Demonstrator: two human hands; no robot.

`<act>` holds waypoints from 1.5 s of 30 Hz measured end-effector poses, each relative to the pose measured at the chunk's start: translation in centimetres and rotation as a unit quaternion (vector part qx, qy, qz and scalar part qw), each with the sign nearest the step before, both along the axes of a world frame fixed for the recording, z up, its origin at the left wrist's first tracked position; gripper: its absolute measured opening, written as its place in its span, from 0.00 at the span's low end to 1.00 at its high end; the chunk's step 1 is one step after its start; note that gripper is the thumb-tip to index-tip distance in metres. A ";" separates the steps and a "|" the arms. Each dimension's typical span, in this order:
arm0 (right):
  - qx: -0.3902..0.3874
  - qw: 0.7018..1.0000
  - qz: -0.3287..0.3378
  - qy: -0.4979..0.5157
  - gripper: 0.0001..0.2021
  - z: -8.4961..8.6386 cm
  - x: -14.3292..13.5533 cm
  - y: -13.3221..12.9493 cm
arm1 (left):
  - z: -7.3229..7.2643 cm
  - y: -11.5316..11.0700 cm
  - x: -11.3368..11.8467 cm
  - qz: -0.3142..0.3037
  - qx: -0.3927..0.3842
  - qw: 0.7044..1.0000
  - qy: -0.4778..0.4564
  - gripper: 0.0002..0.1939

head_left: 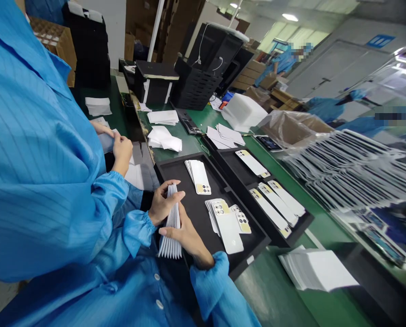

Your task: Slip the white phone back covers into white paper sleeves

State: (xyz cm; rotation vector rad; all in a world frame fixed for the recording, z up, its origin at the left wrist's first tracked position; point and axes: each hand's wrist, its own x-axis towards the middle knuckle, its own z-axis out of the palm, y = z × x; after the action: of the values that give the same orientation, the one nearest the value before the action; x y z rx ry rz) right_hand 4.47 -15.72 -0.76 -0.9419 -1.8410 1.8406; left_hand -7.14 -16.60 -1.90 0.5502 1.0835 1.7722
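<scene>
Between my two hands is an upright stack of thin white sleeves (171,234), their edges fanned toward me. My left hand (162,202) grips the stack's upper left side, thumb across it. On the right side, my right hand (185,231) holds the same stack with its thumb over the front edges. Just beyond lies a black tray (189,206) with white phone back panels (228,231) in several overlapping piles, each with a yellow-and-white camera area. A second black tray (230,165) behind it holds more such panels (274,200).
At my left, a co-worker in blue (42,159) handles white pieces. White sleeve piles (163,117) lie on the green table (260,277); another pile (316,268) is at right. Beyond stand a foam block (243,111), a plastic-lined box (291,127) and stacked white-edged trays (345,168).
</scene>
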 end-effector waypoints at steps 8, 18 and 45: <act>0.088 0.995 -0.039 0.012 0.46 -0.8 -0.5 -0.5 | 0.5 0.5 -0.1 -0.012 0.027 0.999 0.019 0.30; 0.400 0.883 -0.170 -0.176 0.48 1.5 2.0 2.5 | 1.5 -1.6 -0.1 -0.085 0.014 0.986 0.140 0.43; -0.011 0.961 -0.254 0.108 0.31 0.1 2.0 1.3 | -2.8 0.7 -1.9 0.002 0.036 0.982 -0.185 0.31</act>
State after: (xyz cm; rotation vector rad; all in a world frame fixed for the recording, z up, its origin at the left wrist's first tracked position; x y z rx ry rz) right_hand 6.50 -14.47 -0.63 -1.0550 -1.2978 1.5707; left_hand -9.06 -15.90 -4.70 0.2461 0.7652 1.8317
